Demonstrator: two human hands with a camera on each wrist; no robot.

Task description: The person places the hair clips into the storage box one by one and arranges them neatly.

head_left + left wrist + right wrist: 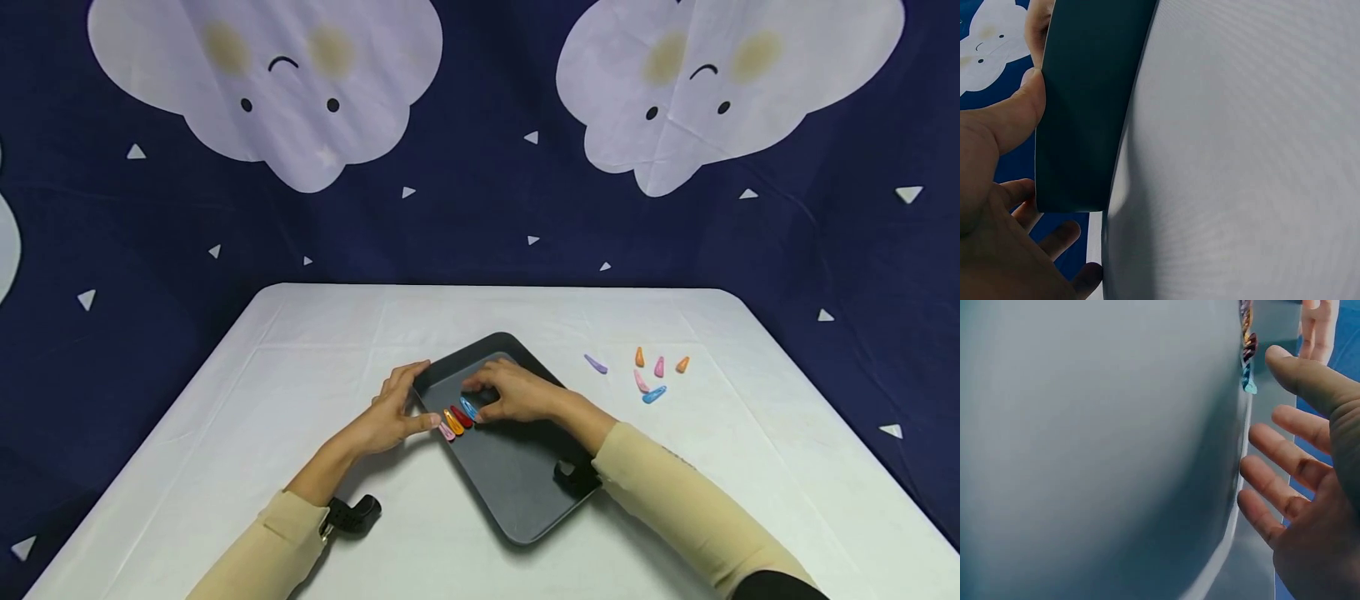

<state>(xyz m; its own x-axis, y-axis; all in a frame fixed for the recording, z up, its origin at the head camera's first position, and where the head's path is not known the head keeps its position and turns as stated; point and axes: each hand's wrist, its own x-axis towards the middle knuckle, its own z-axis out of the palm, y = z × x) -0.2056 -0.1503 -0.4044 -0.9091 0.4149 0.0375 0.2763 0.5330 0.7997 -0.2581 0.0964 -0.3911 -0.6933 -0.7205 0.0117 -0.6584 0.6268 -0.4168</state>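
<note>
A dark grey tray (517, 492) stands slantwise on the table. Inside it, against its left wall, lies a row of snap hair clips: a pink clip (447, 432), an orange clip (453, 422), a red clip (462, 417) and a blue clip (468, 408). My left hand (390, 417) rests at the tray's left edge, thumb on the rim by the pink clip and fingers spread toward the far-left corner. Reaching over the tray, my right hand (517, 392) is beside the blue clip. In the right wrist view, its thumb and fingers are apart with nothing between them.
Right of the tray, a purple clip (596, 364) lies by itself. Farther right are an orange clip (682, 365), a pink clip (659, 367), a blue clip (654, 395) and others. A dark blue curtain (480, 217) hangs behind the white table (330, 325).
</note>
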